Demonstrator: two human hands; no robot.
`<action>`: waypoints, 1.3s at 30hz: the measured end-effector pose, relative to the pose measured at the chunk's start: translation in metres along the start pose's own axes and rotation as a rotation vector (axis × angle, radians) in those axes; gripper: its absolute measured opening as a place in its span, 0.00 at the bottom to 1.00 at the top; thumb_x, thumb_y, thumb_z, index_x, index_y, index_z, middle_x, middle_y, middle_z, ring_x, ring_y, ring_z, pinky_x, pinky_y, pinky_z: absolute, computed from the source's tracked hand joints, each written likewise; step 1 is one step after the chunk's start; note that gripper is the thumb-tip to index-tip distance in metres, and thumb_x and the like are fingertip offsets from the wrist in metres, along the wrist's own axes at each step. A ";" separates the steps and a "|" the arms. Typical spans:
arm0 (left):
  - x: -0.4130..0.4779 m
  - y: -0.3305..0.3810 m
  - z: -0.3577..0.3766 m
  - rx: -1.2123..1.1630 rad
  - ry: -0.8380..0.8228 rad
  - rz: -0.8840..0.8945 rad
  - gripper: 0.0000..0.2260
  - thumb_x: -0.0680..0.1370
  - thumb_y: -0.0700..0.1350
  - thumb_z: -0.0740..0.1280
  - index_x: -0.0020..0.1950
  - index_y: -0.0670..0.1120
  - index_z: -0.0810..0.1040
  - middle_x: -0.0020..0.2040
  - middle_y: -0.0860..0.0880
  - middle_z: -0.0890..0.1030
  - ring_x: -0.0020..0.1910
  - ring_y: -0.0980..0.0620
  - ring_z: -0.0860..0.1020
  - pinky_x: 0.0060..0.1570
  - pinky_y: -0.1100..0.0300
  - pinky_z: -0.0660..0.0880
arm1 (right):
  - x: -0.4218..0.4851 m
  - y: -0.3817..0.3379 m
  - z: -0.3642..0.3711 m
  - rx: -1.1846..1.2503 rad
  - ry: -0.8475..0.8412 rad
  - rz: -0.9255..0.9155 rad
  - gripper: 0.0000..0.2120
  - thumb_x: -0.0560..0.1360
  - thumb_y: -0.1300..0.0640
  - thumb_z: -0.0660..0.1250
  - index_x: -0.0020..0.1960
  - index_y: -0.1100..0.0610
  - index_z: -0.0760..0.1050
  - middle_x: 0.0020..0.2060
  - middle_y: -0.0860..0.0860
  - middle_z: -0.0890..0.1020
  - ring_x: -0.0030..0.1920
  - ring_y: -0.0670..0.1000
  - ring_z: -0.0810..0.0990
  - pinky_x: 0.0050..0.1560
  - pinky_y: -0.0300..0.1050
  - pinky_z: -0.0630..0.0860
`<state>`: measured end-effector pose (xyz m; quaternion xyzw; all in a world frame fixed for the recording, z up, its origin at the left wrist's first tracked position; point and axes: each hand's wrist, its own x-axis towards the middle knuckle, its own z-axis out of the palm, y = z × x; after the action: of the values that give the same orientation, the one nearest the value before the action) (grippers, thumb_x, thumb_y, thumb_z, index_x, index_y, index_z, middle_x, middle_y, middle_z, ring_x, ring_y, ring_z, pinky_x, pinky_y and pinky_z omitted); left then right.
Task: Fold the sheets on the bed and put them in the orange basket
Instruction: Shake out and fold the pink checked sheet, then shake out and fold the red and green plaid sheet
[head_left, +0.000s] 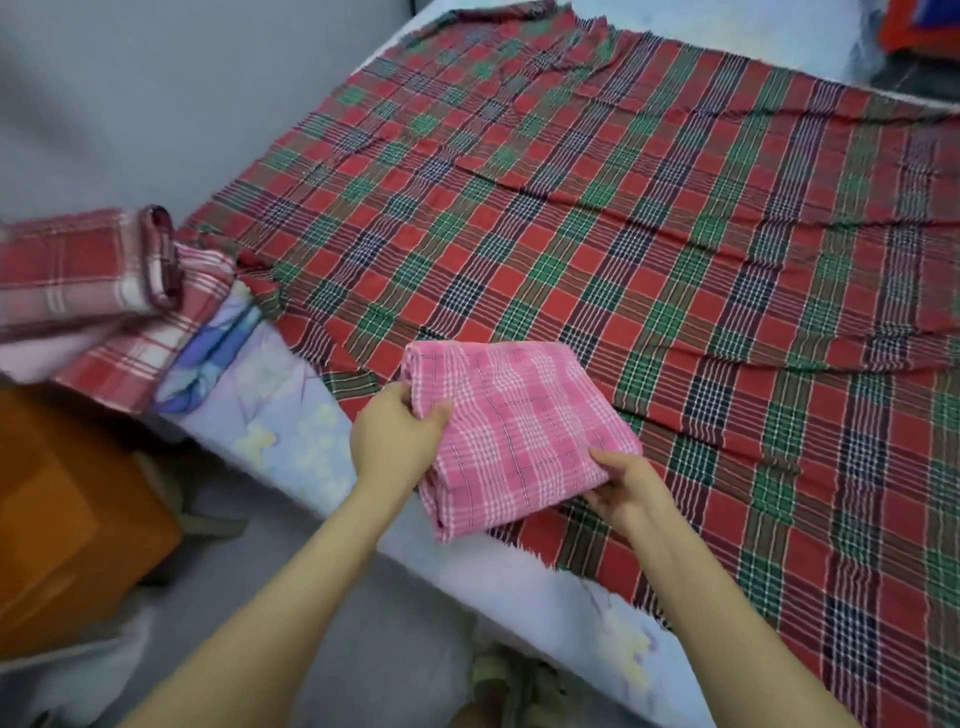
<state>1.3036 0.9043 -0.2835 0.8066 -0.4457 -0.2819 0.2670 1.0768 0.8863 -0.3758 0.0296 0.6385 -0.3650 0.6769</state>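
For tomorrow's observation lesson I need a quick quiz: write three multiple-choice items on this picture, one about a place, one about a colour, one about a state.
1. Where is the orange basket relative to the bed?
A. On top of it
B. Beside it, at the view's left
C. At its far end

2. What colour is the folded sheet gripped by the left hand and right hand?
A. Pink-and-white check
B. Plain blue
C. Yellow stripes

3. How does the red-and-green sheet lie?
A. Rolled up
B. Folded small
C. Spread flat on the bed

Answers:
1 B, it stands off the mattress edge at the left.
2 A, pink checks show between the hands.
3 C, it covers most of the bed, unfolded.
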 end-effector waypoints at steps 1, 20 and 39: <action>-0.001 0.004 -0.021 -0.011 0.022 0.010 0.06 0.73 0.48 0.70 0.42 0.49 0.75 0.39 0.51 0.78 0.40 0.48 0.76 0.39 0.58 0.68 | -0.019 -0.002 0.008 -0.011 -0.041 -0.015 0.15 0.71 0.70 0.65 0.58 0.66 0.73 0.42 0.57 0.81 0.37 0.53 0.80 0.29 0.41 0.80; 0.157 -0.143 -0.369 -0.319 0.366 -0.234 0.08 0.77 0.49 0.65 0.52 0.46 0.77 0.50 0.47 0.81 0.48 0.45 0.80 0.52 0.44 0.76 | -0.144 0.086 0.419 -0.301 -0.439 -0.265 0.29 0.60 0.74 0.71 0.60 0.73 0.69 0.33 0.58 0.79 0.24 0.50 0.77 0.26 0.39 0.73; 0.454 -0.200 -0.398 0.548 0.175 -0.008 0.11 0.75 0.41 0.62 0.56 0.41 0.78 0.54 0.39 0.76 0.54 0.38 0.73 0.53 0.49 0.69 | -0.068 0.120 0.582 -0.813 -0.216 0.039 0.13 0.67 0.76 0.64 0.45 0.61 0.76 0.38 0.55 0.82 0.41 0.54 0.80 0.44 0.47 0.75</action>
<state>1.8945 0.6731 -0.2408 0.8716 -0.4776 -0.0815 0.0754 1.6369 0.7103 -0.2606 -0.2661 0.6553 -0.0714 0.7033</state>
